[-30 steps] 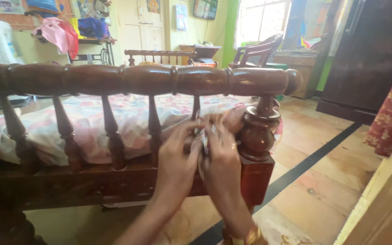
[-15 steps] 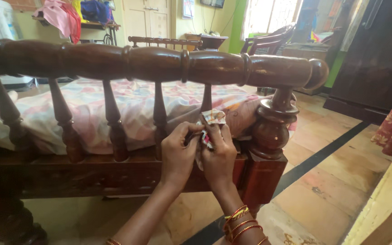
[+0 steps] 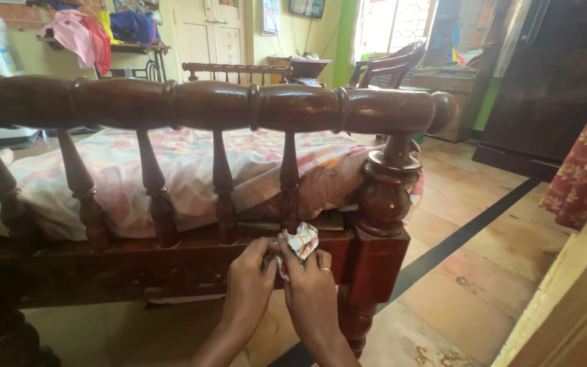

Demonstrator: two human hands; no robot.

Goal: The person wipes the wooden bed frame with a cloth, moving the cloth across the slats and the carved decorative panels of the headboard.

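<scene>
Both hands, left hand (image 3: pixel 249 285) and right hand (image 3: pixel 312 289), pinching crumpled cloth (image 3: pixel 299 241), pressed on bed frame (image 3: pixel 137 261) rail near corner post (image 3: pixel 380 197)

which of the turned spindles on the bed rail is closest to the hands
The rightmost thin spindle, next to the thick corner post. Both hands, left hand and right hand, press a crumpled cloth just below its base.

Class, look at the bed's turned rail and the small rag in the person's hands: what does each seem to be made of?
Turned rail: apparently dark hardwood with a glossy polish; window light glints along its lathe-turned rings.
Rag: likely thin woven cloth, white with a coloured print; it crumples into soft folds between the left hand and right hand, pressed at the frame.
</scene>
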